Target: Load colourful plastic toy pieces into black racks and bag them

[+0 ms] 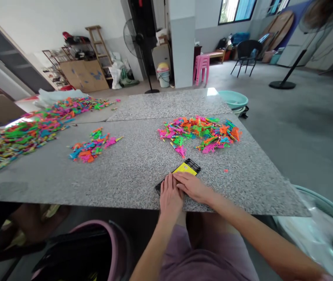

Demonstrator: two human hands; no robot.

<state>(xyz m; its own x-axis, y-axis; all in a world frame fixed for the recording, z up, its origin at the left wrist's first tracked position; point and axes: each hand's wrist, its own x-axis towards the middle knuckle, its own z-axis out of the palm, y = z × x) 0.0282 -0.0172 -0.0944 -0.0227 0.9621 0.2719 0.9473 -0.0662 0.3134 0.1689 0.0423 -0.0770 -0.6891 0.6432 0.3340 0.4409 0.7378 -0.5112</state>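
Note:
A black plastic tray (194, 165) with a latticed end and a yellow card (185, 168) lies slanted near the table's front edge. My left hand (171, 195) rests on its lower left part, fingers stretched out and lying flat. From the right, my right hand (194, 187) reaches over, its fingers flat on the tray and close against the left hand. Both hands cover the tray's middle. Beyond it is a heap of small colourful plastic toy guns (198, 130). A smaller pile of similar toy pieces (91, 146) lies to the left.
A long mound of colourful pieces (31, 128) covers the left of the granite table (131, 179). A pink tub (114, 244) with black contents stands below the edge. A green-rimmed basket (324, 195) is at right, a teal basin (233, 97) behind. Another person's limb shows lower left.

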